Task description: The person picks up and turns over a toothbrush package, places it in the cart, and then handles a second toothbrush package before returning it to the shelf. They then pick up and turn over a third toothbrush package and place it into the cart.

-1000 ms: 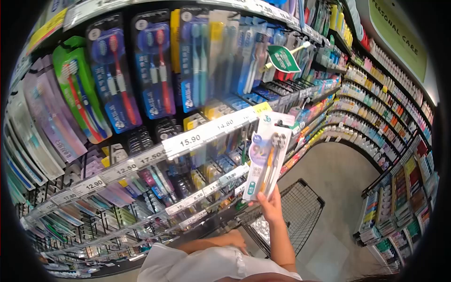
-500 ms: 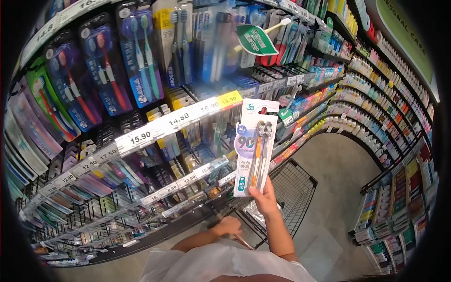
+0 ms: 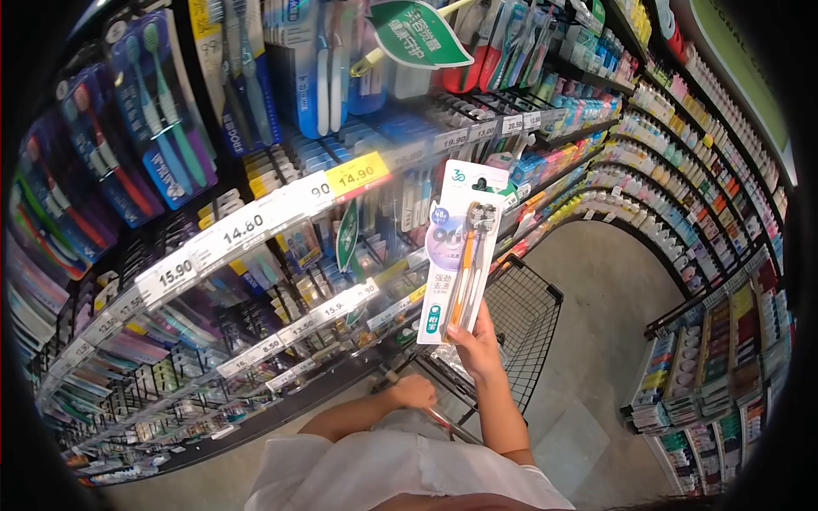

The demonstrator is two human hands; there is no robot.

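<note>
My right hand [image 3: 479, 345] grips the lower end of a toothbrush pack [image 3: 439, 255], thumb over its front. The pack is a white card with two brushes under clear plastic, one orange and one dark grey, and it is held upright in front of the shelves. My left hand [image 3: 413, 392] is closed around the handle of a shopping cart [image 3: 537, 341], low by my body. A clear, shiny package inside the cart is partly hidden behind my right hand and wrist.
Hanging toothbrush packs [image 3: 158, 111] fill the rack on the left, above a rail of price tags [image 3: 243, 226]. A green leaf-shaped sign [image 3: 422, 36] juts out from it. Curved shelves of bottles [image 3: 673, 170] line the far right, with a lower display [image 3: 707, 366] nearer. Grey floor [image 3: 588, 289] lies between.
The view has shifted forward along the rack, so the hanging packs and price tags slide left. The toothbrush pack sits slightly higher in view; both hands keep their holds.
</note>
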